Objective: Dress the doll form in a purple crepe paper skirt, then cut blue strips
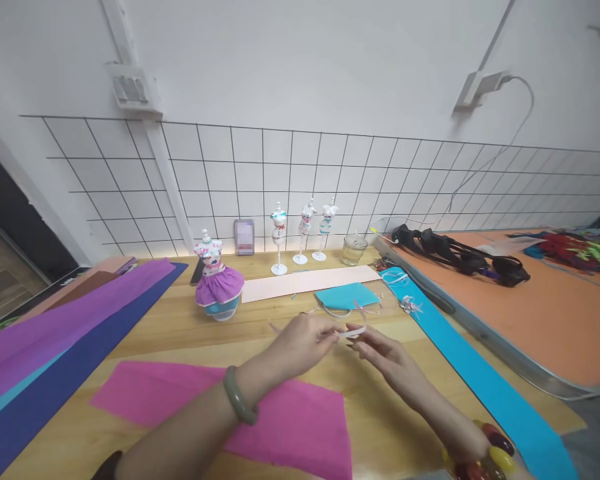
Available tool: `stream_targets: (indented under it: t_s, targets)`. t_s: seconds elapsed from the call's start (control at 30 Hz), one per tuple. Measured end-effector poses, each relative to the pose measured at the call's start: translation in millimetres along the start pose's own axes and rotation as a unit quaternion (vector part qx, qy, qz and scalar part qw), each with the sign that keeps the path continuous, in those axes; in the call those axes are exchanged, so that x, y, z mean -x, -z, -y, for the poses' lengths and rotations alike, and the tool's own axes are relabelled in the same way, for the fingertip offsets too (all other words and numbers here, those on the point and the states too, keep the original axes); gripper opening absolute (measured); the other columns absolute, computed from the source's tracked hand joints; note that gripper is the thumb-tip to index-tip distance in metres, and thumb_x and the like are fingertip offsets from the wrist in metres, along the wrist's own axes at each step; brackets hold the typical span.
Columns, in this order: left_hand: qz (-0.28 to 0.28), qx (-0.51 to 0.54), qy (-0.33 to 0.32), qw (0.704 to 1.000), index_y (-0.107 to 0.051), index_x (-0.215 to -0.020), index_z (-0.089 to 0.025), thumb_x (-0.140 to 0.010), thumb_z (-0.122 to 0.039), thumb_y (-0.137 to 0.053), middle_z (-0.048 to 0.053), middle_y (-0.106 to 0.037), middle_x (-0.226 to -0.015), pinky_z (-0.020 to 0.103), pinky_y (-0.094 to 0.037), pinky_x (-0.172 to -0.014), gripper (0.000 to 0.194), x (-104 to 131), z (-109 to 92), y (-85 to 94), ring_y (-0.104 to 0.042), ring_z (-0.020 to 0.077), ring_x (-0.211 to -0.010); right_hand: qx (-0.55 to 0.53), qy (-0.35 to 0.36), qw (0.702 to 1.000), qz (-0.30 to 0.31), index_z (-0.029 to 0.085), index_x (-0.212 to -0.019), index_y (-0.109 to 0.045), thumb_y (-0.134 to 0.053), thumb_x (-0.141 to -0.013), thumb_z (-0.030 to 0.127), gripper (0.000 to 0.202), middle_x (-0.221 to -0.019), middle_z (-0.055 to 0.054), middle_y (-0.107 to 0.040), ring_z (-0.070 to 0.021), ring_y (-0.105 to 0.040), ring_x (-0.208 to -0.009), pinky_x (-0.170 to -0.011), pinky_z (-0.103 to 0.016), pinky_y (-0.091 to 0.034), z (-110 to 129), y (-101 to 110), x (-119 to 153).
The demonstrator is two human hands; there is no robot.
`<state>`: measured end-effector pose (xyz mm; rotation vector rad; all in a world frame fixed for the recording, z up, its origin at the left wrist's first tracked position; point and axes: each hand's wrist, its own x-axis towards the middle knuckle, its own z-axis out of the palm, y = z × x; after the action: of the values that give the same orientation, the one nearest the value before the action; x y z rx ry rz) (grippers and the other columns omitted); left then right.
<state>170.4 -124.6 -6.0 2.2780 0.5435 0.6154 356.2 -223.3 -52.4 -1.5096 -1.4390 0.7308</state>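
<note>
I have both bare hands close together over the light wooden table; the left hand, with a grey-green bangle on its wrist, pinches a narrow, pale, ribbon-like strip between thumb and fingers; the right hand, with a bracelet of large glossy coloured beads at its wrist, has its fingertips at the same strip, thumb and fingers drawn near each other, though I cannot tell from here whether they are closed on it; the strip spans the small gap between the hands, and a thin end curls up beside the right fingertips.

Below the left forearm I see a flat magenta fabric piece; just beyond the hands lies a turquoise fabric piece, and behind that a long pale-pink fabric strip; a long bright-blue fabric strip runs along my right, with a small whitish tangle on its far part.

Near the wall I make out three small white patterned dress forms on stands, and to their right a clear glass of pale yellowish liquid; to their left a fourth patterned form wears a purple gathered skirt; purple fabric and navy fabric overlap at my far left; black strap-like items lie on the orange surface at right.
</note>
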Motion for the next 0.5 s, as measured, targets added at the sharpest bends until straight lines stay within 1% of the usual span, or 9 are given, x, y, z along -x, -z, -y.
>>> stream_targets:
  t_s: [0.07, 0.13, 0.2, 0.27, 0.3, 0.33, 0.37, 0.43, 0.5]
  targets:
    - [0.019, 0.010, 0.010, 1.000, -0.067, -0.099, -0.021, -0.082, -0.021, -0.050, 0.003, -0.072, -0.089, 0.023, -0.044, -0.069, 0.024, -2, -8, -13.0, -0.064, 0.0147, -0.078, -0.081, -0.033, 0.995, -0.039, 0.018, -0.075, -0.064, -0.052, -0.084, 0.046, 0.031, -0.078, -0.003, -0.060, -0.0164, -0.055, -0.077, -0.072, -0.027, -0.045, 16, 0, 7]
    - [0.043, 0.028, 0.037, 0.998, -0.066, -0.099, -0.020, -0.081, -0.023, -0.052, 0.002, -0.072, -0.084, 0.022, -0.043, -0.064, 0.024, -1, -10, -21.4, -0.063, 0.0141, -0.073, -0.144, -0.063, 0.984, -0.081, 0.017, -0.061, -0.059, -0.056, -0.082, 0.047, 0.036, -0.065, -0.001, -0.056, -0.0134, -0.051, -0.067, -0.065, -0.023, -0.043, 19, 9, 13]
    - [0.069, 0.048, 0.060, 0.995, -0.066, -0.098, -0.020, -0.081, -0.025, -0.052, 0.002, -0.072, -0.083, 0.021, -0.042, -0.061, 0.023, 2, -6, -24.8, -0.062, 0.0135, -0.070, -0.212, -0.093, 0.963, -0.137, 0.017, -0.065, -0.059, -0.061, -0.078, 0.047, 0.033, -0.062, 0.000, -0.055, -0.0119, -0.050, -0.062, -0.060, -0.022, -0.044, 8, 27, 17]
    - [0.087, 0.056, 0.081, 0.991, -0.067, -0.096, -0.019, -0.080, -0.026, -0.052, 0.002, -0.072, -0.083, 0.021, -0.042, -0.061, 0.023, 6, 0, -25.1, -0.062, 0.0135, -0.070, -0.248, -0.111, 0.940, -0.208, 0.018, -0.075, -0.061, -0.066, -0.073, 0.046, 0.029, -0.066, -0.001, -0.058, -0.0123, -0.053, -0.062, -0.060, -0.022, -0.047, -11, 53, 19]
    - [0.090, 0.058, 0.090, 0.990, -0.067, -0.095, -0.019, -0.080, -0.026, -0.052, 0.002, -0.072, -0.084, 0.021, -0.042, -0.062, 0.023, 9, 3, -24.6, -0.062, 0.0137, -0.071, -0.238, -0.116, 0.935, -0.236, 0.018, -0.078, -0.060, -0.066, -0.072, 0.046, 0.029, -0.068, -0.002, -0.059, -0.0132, -0.055, -0.063, -0.062, -0.024, -0.049, -21, 68, 19]
    - [0.093, 0.060, 0.097, 0.989, -0.067, -0.095, -0.018, -0.080, -0.025, -0.052, 0.003, -0.072, -0.084, 0.021, -0.043, -0.063, 0.023, 12, 6, -24.0, -0.063, 0.0140, -0.073, -0.198, -0.117, 0.937, -0.263, 0.019, -0.079, -0.059, -0.064, -0.073, 0.047, 0.029, -0.069, -0.002, -0.059, -0.0142, -0.057, -0.063, -0.063, -0.026, -0.050, -30, 83, 18]
    - [0.098, 0.059, 0.101, 0.988, -0.067, -0.095, -0.017, -0.079, -0.025, -0.052, 0.003, -0.072, -0.084, 0.021, -0.044, -0.065, 0.023, 15, 8, -23.4, -0.063, 0.0141, -0.074, -0.133, -0.120, 0.940, -0.291, 0.020, -0.078, -0.057, -0.059, -0.076, 0.047, 0.028, -0.069, -0.003, -0.060, -0.0146, -0.058, -0.061, -0.062, -0.027, -0.052, -38, 98, 18]
    - [0.103, 0.042, 0.105, 0.988, -0.067, -0.097, -0.018, -0.079, -0.024, -0.052, 0.003, -0.072, -0.083, 0.022, -0.044, -0.067, 0.024, 24, 13, -21.6, -0.064, 0.0146, -0.075, -0.073, -0.125, 0.941, -0.307, 0.019, -0.077, -0.057, -0.049, -0.083, 0.045, 0.028, -0.069, -0.007, -0.061, -0.0147, -0.058, -0.056, -0.059, -0.028, -0.051, -48, 126, 14]
    - [0.101, 0.001, 0.106, 0.989, -0.068, -0.095, -0.019, -0.079, -0.023, -0.051, 0.003, -0.072, -0.082, 0.024, -0.045, -0.069, 0.024, 34, 19, -18.0, -0.063, 0.0155, -0.076, 0.008, -0.123, 0.944, -0.307, 0.017, -0.070, -0.058, -0.042, -0.088, 0.042, 0.035, -0.063, -0.011, -0.061, -0.0152, -0.058, -0.053, -0.055, -0.028, -0.049, -51, 151, 8]
